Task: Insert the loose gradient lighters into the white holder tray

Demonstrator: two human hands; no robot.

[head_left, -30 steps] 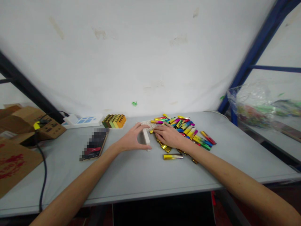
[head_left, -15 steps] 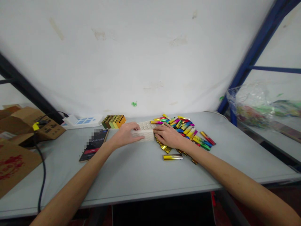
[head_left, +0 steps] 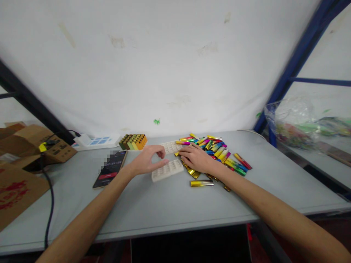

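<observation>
My left hand is held with thumb and curled fingers apart, holding nothing. Its thumb overlaps a near white tray with rows of small cells, which lies on the table; whether they touch I cannot tell. A second white tray of the same kind lies just behind. Palm down, my right hand rests with fingers stretched out at the left side of a heap of shiny, multicoloured slim sleeves. Its fingertips reach close to the near tray's right end. One gold-and-silver sleeve lies apart in front.
At the back left stands a block of yellow and green pieces. A phone showing a timer lies by my left forearm. Cardboard boxes and a black cable occupy the left side. A clear plastic bag is beyond the blue post.
The near white tray, earlier standing tilted between my hands, now lies lower and nearer to me with its cells showing. My left hand has let go of it. My right hand has hardly moved.
</observation>
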